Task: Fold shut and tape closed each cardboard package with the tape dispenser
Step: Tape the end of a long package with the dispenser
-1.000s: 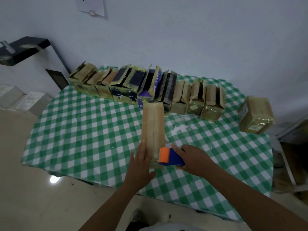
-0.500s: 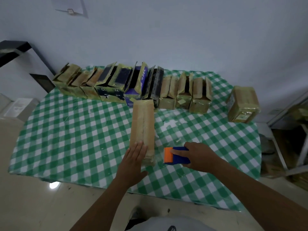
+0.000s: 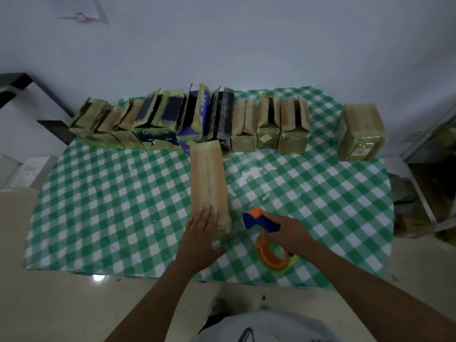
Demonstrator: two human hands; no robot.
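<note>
Package [image 3: 209, 183] before open-box row [image 3: 192, 119]

The light was dim and flat, with soft focus throughout; a small glare spot shone on the floor [image 3: 98, 277], and edges bowed.

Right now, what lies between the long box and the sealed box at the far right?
Head view: only bare checked tablecloth between long box and sealed box.

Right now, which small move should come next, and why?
Probably move the sealed long package aside. Its flaps lie shut with a glossy tape strip along the seam, the left hand rests flat on its near end, and the right hand holds the tape dispenser off the box. Open packages wait behind.
</note>
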